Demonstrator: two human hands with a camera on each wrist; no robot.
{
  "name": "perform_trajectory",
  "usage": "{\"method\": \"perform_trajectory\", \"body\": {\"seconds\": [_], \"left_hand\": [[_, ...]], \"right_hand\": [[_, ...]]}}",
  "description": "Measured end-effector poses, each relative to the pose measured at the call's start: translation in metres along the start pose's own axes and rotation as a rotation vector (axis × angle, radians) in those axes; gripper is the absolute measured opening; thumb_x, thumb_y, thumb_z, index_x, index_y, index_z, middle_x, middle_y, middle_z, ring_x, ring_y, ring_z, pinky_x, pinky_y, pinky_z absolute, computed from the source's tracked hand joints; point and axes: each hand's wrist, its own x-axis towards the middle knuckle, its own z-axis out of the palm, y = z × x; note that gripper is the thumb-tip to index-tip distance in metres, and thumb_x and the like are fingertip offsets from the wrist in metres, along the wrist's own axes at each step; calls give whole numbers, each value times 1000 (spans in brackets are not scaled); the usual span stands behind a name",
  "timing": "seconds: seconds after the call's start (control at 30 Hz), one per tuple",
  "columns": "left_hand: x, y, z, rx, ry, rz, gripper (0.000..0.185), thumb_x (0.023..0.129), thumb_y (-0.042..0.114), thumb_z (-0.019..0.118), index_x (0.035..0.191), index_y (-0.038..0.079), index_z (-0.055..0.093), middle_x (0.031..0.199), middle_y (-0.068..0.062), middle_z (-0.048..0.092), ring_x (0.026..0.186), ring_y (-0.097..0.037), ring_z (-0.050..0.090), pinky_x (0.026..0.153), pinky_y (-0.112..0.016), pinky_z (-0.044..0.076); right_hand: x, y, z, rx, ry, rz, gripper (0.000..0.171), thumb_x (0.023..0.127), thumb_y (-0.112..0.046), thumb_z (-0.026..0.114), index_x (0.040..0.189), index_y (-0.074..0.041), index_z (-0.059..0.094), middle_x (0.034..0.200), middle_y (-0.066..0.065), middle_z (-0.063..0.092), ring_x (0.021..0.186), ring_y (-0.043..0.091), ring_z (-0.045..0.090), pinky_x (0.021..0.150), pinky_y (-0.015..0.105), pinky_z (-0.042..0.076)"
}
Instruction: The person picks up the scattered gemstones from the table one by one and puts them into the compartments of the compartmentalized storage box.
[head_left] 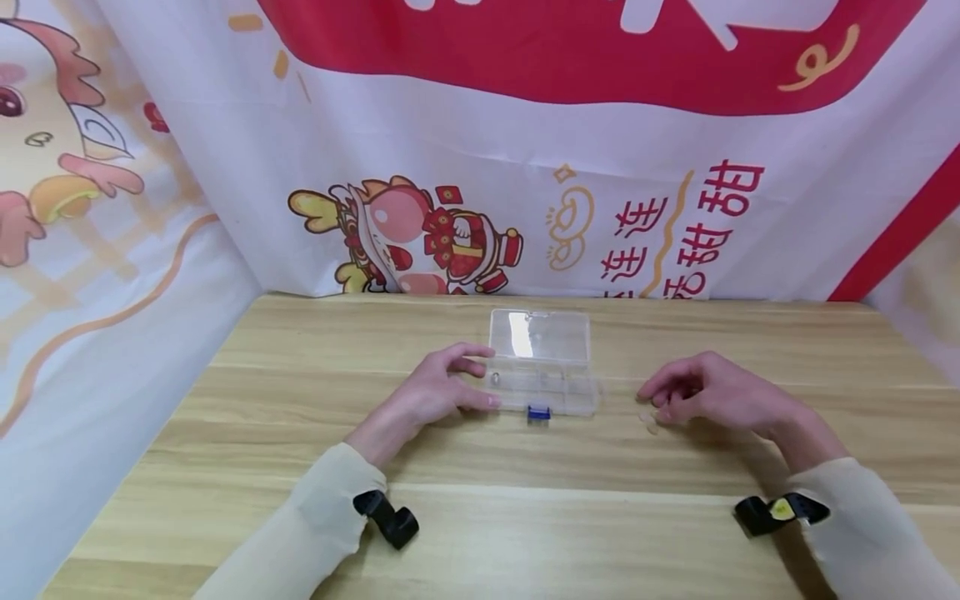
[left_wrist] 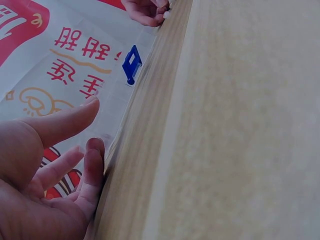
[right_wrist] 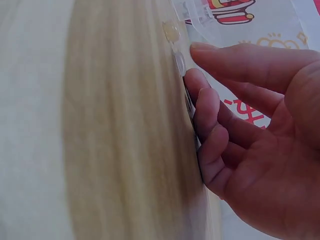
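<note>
Clear compartment box (head_left: 542, 367) sits open mid-table (head_left: 300, 517), blue latch (head_left: 538, 412) on near edge. Left hand (head_left: 435, 392) touches its left end, fingers relaxed. Right hand (head_left: 712, 392), loosely curled, holds nothing, beside small pale pieces (head_left: 647, 419).

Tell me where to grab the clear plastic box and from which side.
Take the clear plastic box by its two short ends, from above. It lies flat on the table with its lid open behind, and the left hand already touches the left end; the blue latch occupies the front.
</note>
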Motion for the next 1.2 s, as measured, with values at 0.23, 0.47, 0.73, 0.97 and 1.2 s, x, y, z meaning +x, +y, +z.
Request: {"method": "perform_trajectory", "body": {"seconds": [0.23,0.47,0.73,0.97,1.2], "left_hand": [[0,4,0,11,2,0,64,83,19,92,140,32,65,135,-5,63,117,-28,60,87,-31,54],[0,2,-1,20,12,-8,64,84,21,92,140,33,65,136,-5,62,118,-28,59,89,-32,54],[0,0,-1,13,-2,-9,65,84,20,91,142,32,64,137,-6,62,119,-28,59,92,-33,52],[1,0,0,11,-1,-7,64,85,19,90,142,31,64,137,-6,62,119,-28,59,89,-32,53],[2,-1,0,24,-1,2,63,86,21,90,142,31,63,137,-6,62,119,-28,59,92,-32,53]], "right_hand": [[-1,1,-6,-14,-45,3,31,88,-8,83,118,-3,76,96,11,68,85,14,60,73,24,52],[3,-1,-6,-50,-38,13,26,88,-12,84,113,-7,78,96,10,68,87,15,59,75,24,52],[2,2,-3,-23,-39,22,24,88,-10,84,110,-4,78,96,11,69,87,15,60,76,24,52],[3,2,-3,-38,-31,44,21,89,-8,83,109,-6,78,97,10,69,89,17,59,77,25,52],[3,2,-3,-38,-29,55,19,89,-7,82,108,-6,79,98,10,70,89,18,59,78,25,53]]}}
